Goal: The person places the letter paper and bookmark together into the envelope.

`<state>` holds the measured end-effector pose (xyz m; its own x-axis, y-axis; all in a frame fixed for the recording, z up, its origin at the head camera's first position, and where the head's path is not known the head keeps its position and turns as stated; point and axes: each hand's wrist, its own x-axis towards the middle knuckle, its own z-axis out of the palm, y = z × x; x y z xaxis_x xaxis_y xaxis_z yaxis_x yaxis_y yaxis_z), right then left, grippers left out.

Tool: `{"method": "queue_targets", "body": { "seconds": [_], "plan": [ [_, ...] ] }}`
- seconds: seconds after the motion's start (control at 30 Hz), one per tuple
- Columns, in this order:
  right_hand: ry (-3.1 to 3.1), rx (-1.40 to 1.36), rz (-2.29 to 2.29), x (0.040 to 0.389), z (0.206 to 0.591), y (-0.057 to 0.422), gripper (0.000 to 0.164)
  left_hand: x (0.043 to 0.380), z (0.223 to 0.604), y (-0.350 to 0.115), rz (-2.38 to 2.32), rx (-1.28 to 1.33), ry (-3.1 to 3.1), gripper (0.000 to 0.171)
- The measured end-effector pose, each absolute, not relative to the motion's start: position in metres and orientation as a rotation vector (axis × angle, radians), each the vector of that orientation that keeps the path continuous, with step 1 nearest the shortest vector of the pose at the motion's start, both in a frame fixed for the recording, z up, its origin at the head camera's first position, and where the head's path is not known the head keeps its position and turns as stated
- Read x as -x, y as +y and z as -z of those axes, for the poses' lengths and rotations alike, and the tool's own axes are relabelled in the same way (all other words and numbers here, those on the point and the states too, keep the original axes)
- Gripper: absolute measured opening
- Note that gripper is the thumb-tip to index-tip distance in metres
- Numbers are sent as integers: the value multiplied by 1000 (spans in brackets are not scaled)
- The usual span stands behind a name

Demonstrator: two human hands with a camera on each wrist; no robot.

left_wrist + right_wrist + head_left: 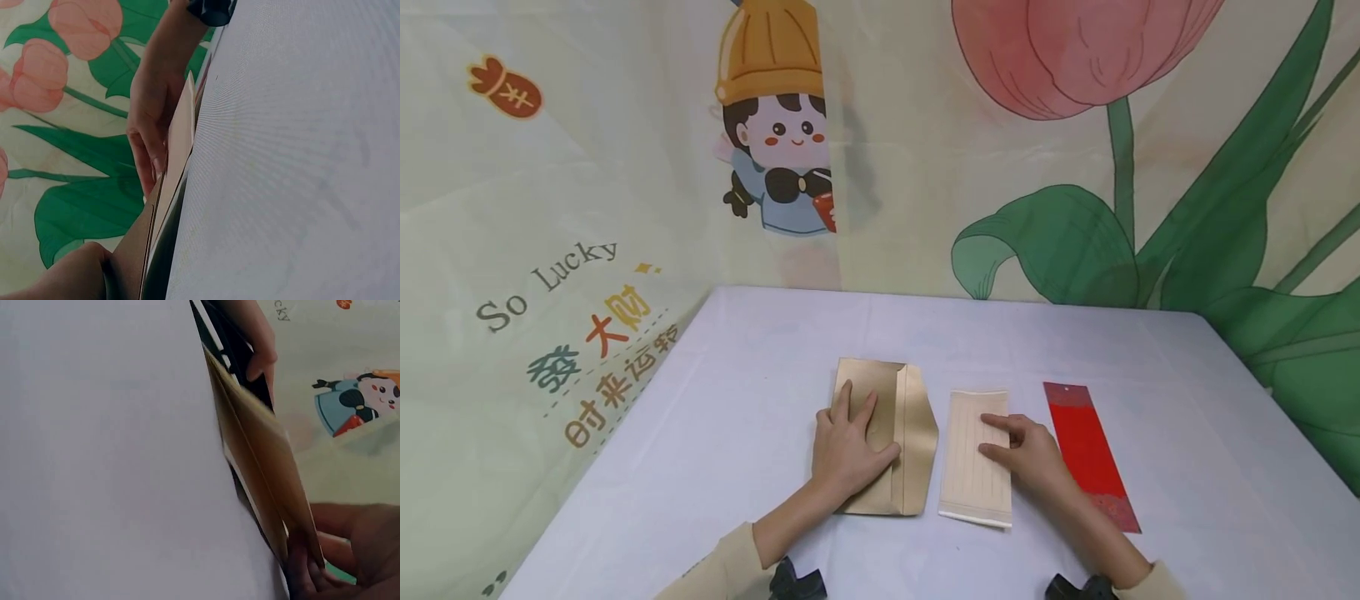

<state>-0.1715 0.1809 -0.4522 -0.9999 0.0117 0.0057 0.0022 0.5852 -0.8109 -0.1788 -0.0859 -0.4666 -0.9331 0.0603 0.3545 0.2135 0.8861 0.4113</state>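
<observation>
A gold-brown envelope (916, 442) lies on the table with its flap unfolded to the right. My left hand (850, 450) rests on it, its fingers spread out and fairly straight. Just to its right is a folded sheet of cream lined paper (966, 467), its lower right corner slightly raised. At that paper's right edge, my right hand (1036, 454) holds it, with thumb and index finger over the top face. Seen in the right wrist view, other curled fingers (300, 559) sit at the near edge of the paper, partly shadowed.
A red strip with a small hole at its top (1086, 442) lies right of my right hand, partly beneath the forearm. A white cloth covers the table (760, 358). Behind stands a printed backdrop (895, 167) with a tulip and a cartoon figure.
</observation>
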Motion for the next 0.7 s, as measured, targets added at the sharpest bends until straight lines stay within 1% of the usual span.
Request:
{"method": "queue_targets", "body": {
  "seconds": [0.17,0.27,0.43,0.7],
  "plan": [
    [-2827,-42,-1741,175,446,192,62,178,466,-86,640,210,-2720,76],
    [-2780,-67,-1894,177,445,194,66,178,465,-87,627,214,-2719,77],
    [-2685,-175,-2030,181,442,189,66,179,464,-88,609,213,-2714,77],
    [-2604,-321,-2201,191,445,160,65,177,464,-87,617,210,-2721,79]
  ]
}}
